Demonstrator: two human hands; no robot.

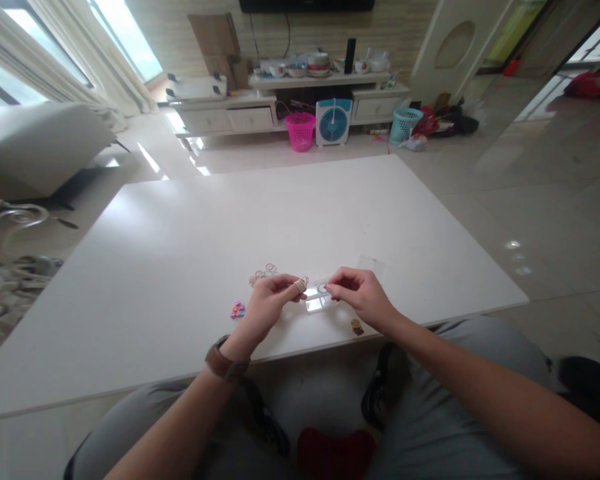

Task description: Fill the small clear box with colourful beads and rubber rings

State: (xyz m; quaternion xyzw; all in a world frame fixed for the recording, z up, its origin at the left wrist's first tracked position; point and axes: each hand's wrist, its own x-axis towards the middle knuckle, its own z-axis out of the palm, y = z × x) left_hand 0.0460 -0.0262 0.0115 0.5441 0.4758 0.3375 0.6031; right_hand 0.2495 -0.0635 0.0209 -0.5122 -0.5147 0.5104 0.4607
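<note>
My left hand (pixel 275 297) is closed in a pinch above the table's near side, with several pale elastic bands (pixel 301 285) at its thumb and fingertips. Facing it, my right hand (pixel 357 291) pinches a thin, dark-edged elastic band (pixel 323 289). Just below and between the fingers lies a clear plastic box (pixel 316 305). A loose group of coloured elastic bands (pixel 263 273) rests beyond my left hand. To the left of that hand sits a small pink and purple cluster (pixel 237 310). A yellow and blue cartoon figure (pixel 357 327) lies below my right hand.
The white table (pixel 260 213) spreads out ahead, its near edge by my knees. A clear flat plastic piece (pixel 374 267) lies behind my right hand. Across the floor are a pink basket (pixel 300 132), a box fan (pixel 333 123) and a blue basket (pixel 405 125).
</note>
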